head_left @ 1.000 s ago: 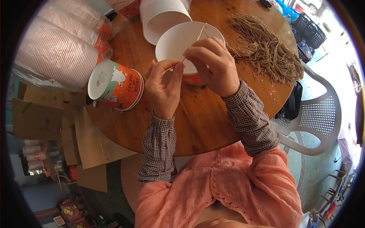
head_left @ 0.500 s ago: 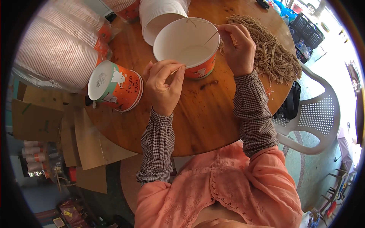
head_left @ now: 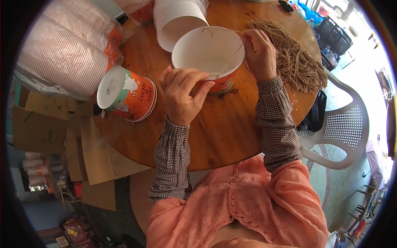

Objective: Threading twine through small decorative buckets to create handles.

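Head view | right hand point(head_left: 261, 53) pinching thin cord point(head_left: 236, 53) | left hand point(head_left: 182, 97) curled, grip unclear, at round, smooth bucket point(head_left: 187, 50)

Makeshift workshop: bagged tub stacks point(head_left: 62, 53), cord bundle point(head_left: 297, 62), cardboard boxes point(head_left: 39, 130).

Right: pale plastic chair point(head_left: 346, 124), black bag point(head_left: 317, 112) at its seat | far right: black crates point(head_left: 333, 33), blue plastic point(head_left: 311, 15); small black object point(head_left: 285, 5) on wooden table point(head_left: 231, 136) | near left: opened cardboard point(head_left: 39, 128), flaps spread beside the table
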Demonstrator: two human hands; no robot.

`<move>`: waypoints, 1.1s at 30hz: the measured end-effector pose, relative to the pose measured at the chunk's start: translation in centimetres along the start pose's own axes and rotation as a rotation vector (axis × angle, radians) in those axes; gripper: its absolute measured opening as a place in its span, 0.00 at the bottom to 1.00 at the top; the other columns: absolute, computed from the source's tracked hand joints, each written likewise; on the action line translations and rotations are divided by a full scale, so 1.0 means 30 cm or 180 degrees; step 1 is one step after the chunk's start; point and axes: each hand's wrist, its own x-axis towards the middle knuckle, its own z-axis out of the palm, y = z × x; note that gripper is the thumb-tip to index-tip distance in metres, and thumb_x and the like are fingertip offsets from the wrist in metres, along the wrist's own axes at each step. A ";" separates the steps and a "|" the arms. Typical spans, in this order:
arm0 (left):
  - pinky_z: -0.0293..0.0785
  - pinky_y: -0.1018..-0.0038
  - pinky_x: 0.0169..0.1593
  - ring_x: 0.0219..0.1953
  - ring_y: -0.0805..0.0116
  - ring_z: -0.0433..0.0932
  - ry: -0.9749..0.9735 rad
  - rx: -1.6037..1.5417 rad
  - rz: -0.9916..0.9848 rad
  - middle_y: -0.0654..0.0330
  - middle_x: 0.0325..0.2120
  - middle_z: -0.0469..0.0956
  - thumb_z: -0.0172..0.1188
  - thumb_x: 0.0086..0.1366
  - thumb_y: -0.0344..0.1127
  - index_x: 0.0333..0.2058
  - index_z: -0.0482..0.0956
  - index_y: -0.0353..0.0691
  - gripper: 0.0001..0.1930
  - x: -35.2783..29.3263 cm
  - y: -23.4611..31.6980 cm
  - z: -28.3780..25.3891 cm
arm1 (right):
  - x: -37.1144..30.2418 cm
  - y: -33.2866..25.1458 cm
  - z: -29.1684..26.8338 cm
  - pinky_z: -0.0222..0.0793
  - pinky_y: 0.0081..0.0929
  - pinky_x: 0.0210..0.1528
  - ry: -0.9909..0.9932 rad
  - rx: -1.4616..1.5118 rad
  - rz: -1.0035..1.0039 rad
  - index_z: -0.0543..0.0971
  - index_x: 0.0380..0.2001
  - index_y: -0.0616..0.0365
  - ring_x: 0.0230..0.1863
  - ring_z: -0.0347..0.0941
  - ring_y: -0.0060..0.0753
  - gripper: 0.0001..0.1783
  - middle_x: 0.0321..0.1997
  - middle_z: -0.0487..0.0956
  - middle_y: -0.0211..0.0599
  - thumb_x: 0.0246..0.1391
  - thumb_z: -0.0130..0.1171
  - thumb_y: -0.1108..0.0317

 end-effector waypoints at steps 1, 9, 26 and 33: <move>0.57 0.66 0.58 0.38 0.72 0.76 -0.0090 0.0044 0.0074 0.71 0.30 0.78 0.70 0.52 0.36 0.32 0.81 0.49 0.08 -0.003 -0.004 0.002 | -0.004 0.004 0.007 0.71 0.38 0.42 0.0001 0.0006 -0.0003 0.77 0.35 0.59 0.39 0.74 0.46 0.06 0.35 0.78 0.40 0.53 0.56 0.74; 0.60 0.65 0.57 0.36 0.71 0.77 0.0008 -0.0132 0.0047 0.71 0.30 0.78 0.68 0.54 0.34 0.32 0.81 0.48 0.06 -0.017 -0.030 0.026 | -0.030 0.067 0.076 0.74 0.35 0.46 -0.0711 0.1301 0.0638 0.71 0.48 0.58 0.48 0.78 0.47 0.14 0.44 0.80 0.49 0.58 0.55 0.72; 0.62 0.64 0.58 0.38 0.70 0.78 0.0117 -0.0322 -0.0122 0.69 0.30 0.79 0.66 0.58 0.34 0.33 0.81 0.46 0.05 -0.029 -0.033 0.035 | -0.016 0.030 0.053 0.73 0.20 0.40 -0.0231 0.1755 0.0959 0.79 0.43 0.60 0.37 0.77 0.23 0.11 0.36 0.81 0.31 0.59 0.56 0.70; 0.59 0.64 0.59 0.47 0.65 0.75 -0.0097 -0.0492 0.0071 0.68 0.33 0.79 0.66 0.56 0.33 0.32 0.81 0.45 0.04 -0.014 -0.064 -0.010 | 0.004 0.026 0.001 0.72 0.19 0.44 -0.0542 0.2037 0.1518 0.77 0.48 0.66 0.41 0.75 0.18 0.17 0.43 0.80 0.32 0.60 0.58 0.67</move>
